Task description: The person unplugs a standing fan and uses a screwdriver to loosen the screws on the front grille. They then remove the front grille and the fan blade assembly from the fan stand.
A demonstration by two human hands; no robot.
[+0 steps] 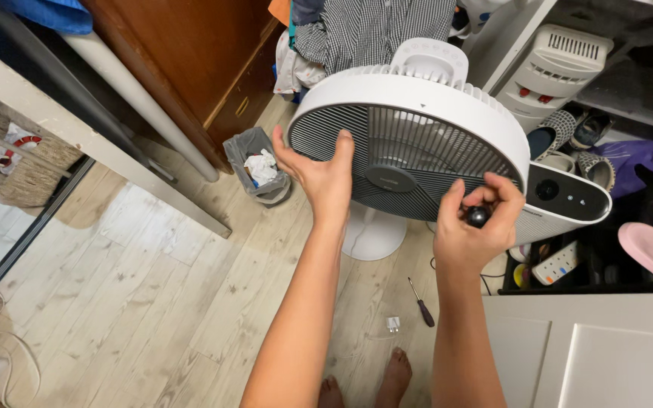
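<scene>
Far to the left of both hands, a small grey waste bin stands on the pale wooden floor, with crumpled white paper inside. Just right of it, the left hand is raised with its fingers spread fairly wide, palm pressed flat against the grille of a white round fan; the thumb lies on the grille, the other fingers curl around the rim's left edge. The fan's face is tipped toward the viewer and slightly downward, its flat disc spanning left to right between the two hands, above a round white base. At the grille's lower right edge, the right hand has its fingers drawn close together, pinching a small black round knob between thumb and fingertips. Below that hand, a screwdriver with a dark handle lies on the floor, and a tiny white clip lies just left of it. Right of the hand sits a white and black appliance.
</scene>
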